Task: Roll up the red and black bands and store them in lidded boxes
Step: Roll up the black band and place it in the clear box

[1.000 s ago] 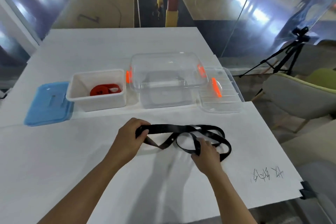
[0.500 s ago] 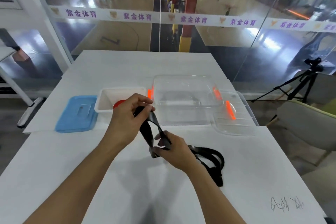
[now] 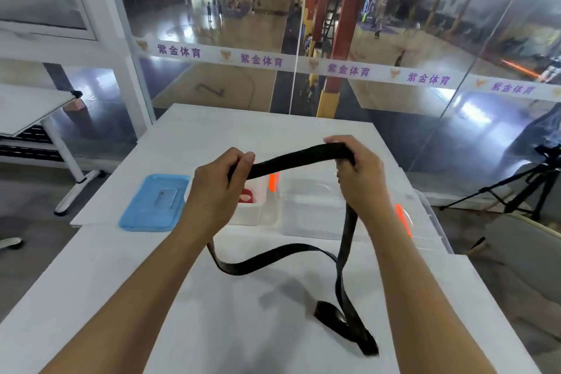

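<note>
Fingers of left hand [image 3: 217, 188] and right hand [image 3: 359, 174] curled round black band [image 3: 291, 162] at frame centre, rest trailing to lower right; likely to tangle or roll crooked from the twisted slack.

On the table [image 3: 121, 297], a lid [image 3: 154, 203] lies far left, a tub [image 3: 252, 212] holding a rolled band [image 3: 247, 196] sits to its right, then a box [image 3: 312, 212], with another lid [image 3: 425, 228] rightmost, and a tripod [image 3: 522, 188] stands beyond the table's right edge.
</note>
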A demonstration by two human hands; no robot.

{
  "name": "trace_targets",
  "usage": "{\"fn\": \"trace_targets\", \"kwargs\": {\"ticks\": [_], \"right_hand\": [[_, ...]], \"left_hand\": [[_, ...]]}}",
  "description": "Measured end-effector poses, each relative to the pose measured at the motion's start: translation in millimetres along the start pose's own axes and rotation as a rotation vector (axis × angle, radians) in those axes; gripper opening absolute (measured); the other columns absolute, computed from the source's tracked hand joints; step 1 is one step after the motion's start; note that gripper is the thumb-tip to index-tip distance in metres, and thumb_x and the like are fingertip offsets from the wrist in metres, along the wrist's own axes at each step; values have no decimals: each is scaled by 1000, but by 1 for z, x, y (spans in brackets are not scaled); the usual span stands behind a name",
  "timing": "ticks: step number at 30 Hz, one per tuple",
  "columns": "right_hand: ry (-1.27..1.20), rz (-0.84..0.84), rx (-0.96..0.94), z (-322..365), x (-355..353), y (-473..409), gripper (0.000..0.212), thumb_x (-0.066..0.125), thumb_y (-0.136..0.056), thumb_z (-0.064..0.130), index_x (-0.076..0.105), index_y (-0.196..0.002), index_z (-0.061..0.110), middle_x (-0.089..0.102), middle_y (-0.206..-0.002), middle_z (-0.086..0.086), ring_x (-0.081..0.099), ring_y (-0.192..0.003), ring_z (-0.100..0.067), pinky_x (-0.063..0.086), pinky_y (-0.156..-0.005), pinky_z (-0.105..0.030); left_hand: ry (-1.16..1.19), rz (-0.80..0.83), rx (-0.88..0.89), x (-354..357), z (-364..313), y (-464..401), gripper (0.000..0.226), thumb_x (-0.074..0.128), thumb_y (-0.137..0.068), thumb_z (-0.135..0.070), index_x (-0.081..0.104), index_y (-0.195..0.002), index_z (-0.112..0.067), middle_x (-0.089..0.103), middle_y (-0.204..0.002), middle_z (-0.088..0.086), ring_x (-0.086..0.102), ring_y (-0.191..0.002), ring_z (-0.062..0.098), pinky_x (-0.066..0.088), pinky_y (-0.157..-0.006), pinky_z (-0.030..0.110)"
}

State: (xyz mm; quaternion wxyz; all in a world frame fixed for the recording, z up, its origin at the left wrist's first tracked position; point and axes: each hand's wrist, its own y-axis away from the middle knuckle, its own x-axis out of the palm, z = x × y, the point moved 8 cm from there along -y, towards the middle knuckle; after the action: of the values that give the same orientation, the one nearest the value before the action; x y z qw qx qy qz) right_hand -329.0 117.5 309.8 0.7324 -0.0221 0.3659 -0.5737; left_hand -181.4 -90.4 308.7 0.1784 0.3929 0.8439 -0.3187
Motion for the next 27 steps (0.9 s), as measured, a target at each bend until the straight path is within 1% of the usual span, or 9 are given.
{"fn": "trace_targets", "kwargs": {"ticks": [2, 5, 9, 12, 15, 19, 23, 25, 27], "right_hand": [[111, -20, -113, 35, -15, -28, 38, 55, -100, 1, 71, -125, 25, 60, -103, 1, 57, -93, -13, 42, -81, -10], [157, -53, -222, 82, -33, -60, 36, 57, -101, 3, 71, -125, 25, 50, -111, -6, 49, -90, -6, 37, -82, -1], [114, -92, -367, 130, -51, -85, 38, 54, -99, 5, 72, -126, 24, 46, -107, -7, 51, -91, -7, 49, -93, -20], [213, -62, -354, 141, -60, -101, 38, 55, -100, 7, 73, -127, 27, 48, -106, -6, 47, -86, -5, 37, -80, -9], [258, -64, -309, 138, -66, -111, 35, 61, -98, 7, 76, -121, 27, 55, -106, -7, 51, -94, -18, 37, -80, -25], [57, -128, -297, 152, -78, -127, 27, 65, -95, 9, 78, -108, 28, 64, -95, 3, 57, -83, -15, 46, -78, -30], [-49, 46, -285, 161, -54, -140, 20, 62, -95, 19, 75, -99, 33, 70, -83, -6, 51, -62, -16, 46, -66, -34], [-49, 139, -255, 148, -34, -136, 14, 60, -93, 36, 73, -98, 35, 68, -85, -15, 56, -66, -25, 52, -70, -40], [-47, 208, -230, 128, -16, -124, 24, 61, -96, 49, 74, -103, 30, 72, -92, -10, 66, -84, -30, 55, -84, -53]], "left_hand": [[-20, -40, 37, -8, -4, -9, 39, 40, -104, -44, 59, -90, -12, 62, -72, 8, 59, -68, 20, 44, -57, 16], [43, -99, 107, -21, -21, -19, 42, 38, -102, -48, 57, -89, -14, 59, -73, 8, 55, -70, 25, 47, -66, 39], [109, -24, 180, -27, -49, -30, 10, 60, -98, -33, 54, -102, -25, 59, -80, -8, 54, -73, 7, 44, -62, 14], [94, -80, 153, -41, -47, -46, 28, 58, -96, -6, 53, -112, -27, 55, -90, -6, 54, -76, 6, 39, -65, 6], [211, -219, 124, -72, -52, -63, 21, 55, -96, -1, 59, -109, -18, 61, -99, -3, 56, -83, 7, 40, -68, 1], [329, -284, 186, -107, -87, -94, 13, 53, -100, -5, 61, -103, -15, 61, -88, -5, 52, -74, 5, 41, -64, 8], [556, -245, 62, -117, -102, -134, 20, 52, -100, -8, 65, -95, -22, 54, -72, -10, 45, -62, 7, 36, -58, 23], [636, -244, -12, -118, -103, -141, 21, 50, -99, -4, 67, -102, -16, 52, -69, -10, 43, -53, 3, 33, -52, 20], [684, -238, -52, -121, -103, -140, 26, 48, -97, 4, 66, -105, -13, 51, -68, -6, 39, -41, 1, 33, -44, 18]]}}
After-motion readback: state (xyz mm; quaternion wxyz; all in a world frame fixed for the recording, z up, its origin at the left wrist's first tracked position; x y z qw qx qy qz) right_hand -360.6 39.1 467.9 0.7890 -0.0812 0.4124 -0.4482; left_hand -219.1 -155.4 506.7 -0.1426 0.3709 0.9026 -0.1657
